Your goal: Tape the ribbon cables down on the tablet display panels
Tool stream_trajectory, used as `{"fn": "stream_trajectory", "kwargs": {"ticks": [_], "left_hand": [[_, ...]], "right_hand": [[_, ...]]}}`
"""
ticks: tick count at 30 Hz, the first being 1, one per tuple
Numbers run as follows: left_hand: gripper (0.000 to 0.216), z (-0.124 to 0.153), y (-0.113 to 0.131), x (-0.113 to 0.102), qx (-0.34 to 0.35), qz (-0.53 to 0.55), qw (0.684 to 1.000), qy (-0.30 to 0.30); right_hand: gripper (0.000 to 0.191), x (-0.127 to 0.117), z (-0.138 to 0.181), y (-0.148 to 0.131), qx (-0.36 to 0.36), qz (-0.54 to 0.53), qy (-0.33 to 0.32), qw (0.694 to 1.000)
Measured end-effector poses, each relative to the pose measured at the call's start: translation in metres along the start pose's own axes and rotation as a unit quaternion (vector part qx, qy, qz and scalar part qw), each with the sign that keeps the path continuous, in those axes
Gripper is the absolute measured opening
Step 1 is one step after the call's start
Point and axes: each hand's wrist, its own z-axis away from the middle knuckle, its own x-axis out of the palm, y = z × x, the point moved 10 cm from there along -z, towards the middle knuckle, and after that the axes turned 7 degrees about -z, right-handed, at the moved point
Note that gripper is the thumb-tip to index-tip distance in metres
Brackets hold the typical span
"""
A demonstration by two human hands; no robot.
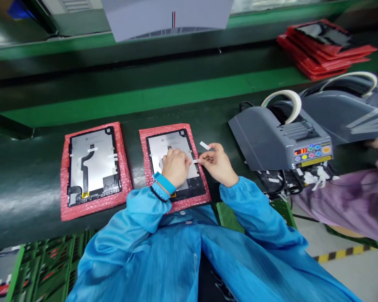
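Observation:
In front of me a tablet screen panel (182,138), silver-backed with a black frame, lies on a pink bubble-wrap bag (199,147). My left hand (175,165) rests over the panel, fingers curled, its fingertips at one end of a short white tape strip (195,161). The other end is pinched by my right hand (219,165) at the panel's right edge. A second white tape piece (204,145) sticks out from my right index fingertip. My left palm hides the middle of the panel.
To the left, another panel (97,163) with a black flex cable lies on pink bubble wrap. At right stand a grey tape dispenser (261,138) and a second dispenser (340,109). Red bags (321,58) are stacked behind. A co-worker's purple sleeve (353,201) shows at right; green crates (50,268) sit below.

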Motion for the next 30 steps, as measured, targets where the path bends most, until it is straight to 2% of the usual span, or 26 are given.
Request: {"fn": "stream_trajectory", "kwargs": {"ticks": [4, 14, 20, 25, 27, 30], "left_hand": [[0.02, -0.001, 0.0, 0.008, -0.003, -0.048, 0.999, -0.009], [0.021, -0.002, 0.001, 0.014, 0.002, -0.073, 0.997, -0.013], [0.018, -0.001, 0.0, 0.011, -0.016, -0.09, 0.996, -0.013], [0.015, -0.001, -0.01, 0.003, -0.048, -0.069, 0.996, 0.013], [0.011, -0.001, -0.017, -0.004, -0.06, -0.038, 0.997, 0.038], [0.011, -0.005, -0.025, -0.011, -0.054, 0.036, 0.996, 0.059]], "right_hand": [[0.042, 0.003, -0.004, 0.007, 0.007, 0.045, 0.0, 0.999], [0.04, 0.006, -0.006, 0.008, 0.015, 0.088, -0.013, 0.996], [0.047, 0.005, -0.014, 0.013, 0.033, 0.102, -0.035, 0.994], [0.06, 0.001, -0.03, 0.019, 0.086, 0.124, -0.104, 0.983], [0.057, 0.003, -0.031, 0.019, 0.115, 0.107, -0.139, 0.978], [0.042, 0.009, -0.022, 0.008, 0.12, 0.054, -0.172, 0.976]]}}
